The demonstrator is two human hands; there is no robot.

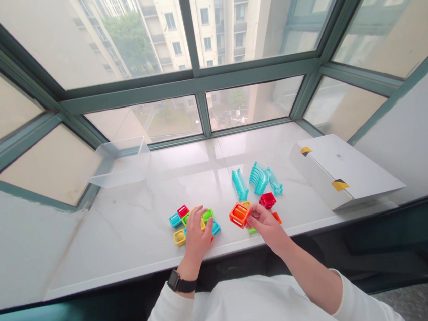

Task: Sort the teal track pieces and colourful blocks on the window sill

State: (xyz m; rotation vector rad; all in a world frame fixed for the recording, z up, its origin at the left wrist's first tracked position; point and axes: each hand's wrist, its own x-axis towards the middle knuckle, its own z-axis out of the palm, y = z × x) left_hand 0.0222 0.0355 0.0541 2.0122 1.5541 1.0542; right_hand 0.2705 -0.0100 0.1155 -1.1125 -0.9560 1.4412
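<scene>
Orange block [239, 215] sits pinched in right hand [268, 227], left hand [196, 237] spread over coloured blocks [179, 237].

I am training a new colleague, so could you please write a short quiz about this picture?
1. Which hand holds the orange block: (a) left or (b) right?
2. True or false: in this view, the clear plastic bin stands left of the white box.
3. What lies beneath the left hand?

Key: 1. b, the right hand. 2. True. 3. A cluster of coloured blocks.
</scene>
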